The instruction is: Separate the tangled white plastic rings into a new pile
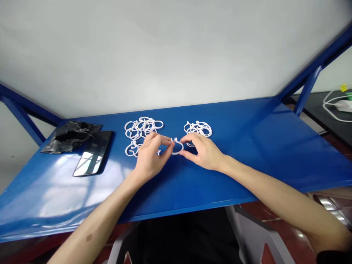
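both hands [150, 157] [204, 151] pinch one white ring [177, 147].

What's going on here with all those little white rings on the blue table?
A person at a blue table is pinching one white ring between both hands: the left hand grips one side, the right hand the other. Behind the hands lie two heaps of similar rings, a larger left pile and a smaller right pile. A phone and a crumpled black bag lie further left.
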### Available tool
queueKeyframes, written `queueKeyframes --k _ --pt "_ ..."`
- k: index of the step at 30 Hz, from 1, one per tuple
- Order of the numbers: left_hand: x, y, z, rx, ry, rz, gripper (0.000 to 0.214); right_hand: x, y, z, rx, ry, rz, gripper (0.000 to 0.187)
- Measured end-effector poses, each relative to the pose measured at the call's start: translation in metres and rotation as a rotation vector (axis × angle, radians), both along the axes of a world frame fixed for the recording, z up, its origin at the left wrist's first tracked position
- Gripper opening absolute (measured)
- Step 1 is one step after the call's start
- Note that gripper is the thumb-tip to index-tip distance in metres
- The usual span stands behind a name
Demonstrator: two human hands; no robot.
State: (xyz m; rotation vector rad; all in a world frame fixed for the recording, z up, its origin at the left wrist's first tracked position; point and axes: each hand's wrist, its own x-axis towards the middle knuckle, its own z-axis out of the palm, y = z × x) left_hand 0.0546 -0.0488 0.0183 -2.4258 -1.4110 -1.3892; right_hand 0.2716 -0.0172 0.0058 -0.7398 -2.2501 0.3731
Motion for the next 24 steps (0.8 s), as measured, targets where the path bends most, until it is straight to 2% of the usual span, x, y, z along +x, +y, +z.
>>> queueKeyframes --k 3,7,9,13,18,24 --pt "0.007 -0.006 0.0 -0.126 -0.068 -0.12 0.01 -0.003 -0.002 -0.004 0.024 0.033 0.01 0.01" --pt "0.007 -0.006 -0.006 -0.334 -0.18 -0.085 0.012 -0.002 -0.001 -0.003 0.075 0.073 -0.022 0.01" --pt "0.005 -0.005 -0.008 -0.38 -0.212 -0.07 0.017 0.0 0.0 0.0 0.091 0.085 -0.033 0.013" --pt "0.005 -0.004 -0.007 -0.351 -0.203 -0.075 0.013 0.001 0.0 0.003 0.131 0.076 -0.042 0.017" --pt "0.011 -0.007 -0.007 -0.317 -0.171 -0.059 0.01 -0.001 0.0 -0.003 0.222 0.078 -0.03 0.019" --pt "0.017 -0.009 -0.013 -0.307 -0.133 -0.004 0.01 -0.001 -0.003 -0.009 0.308 -0.073 -0.053 0.026"
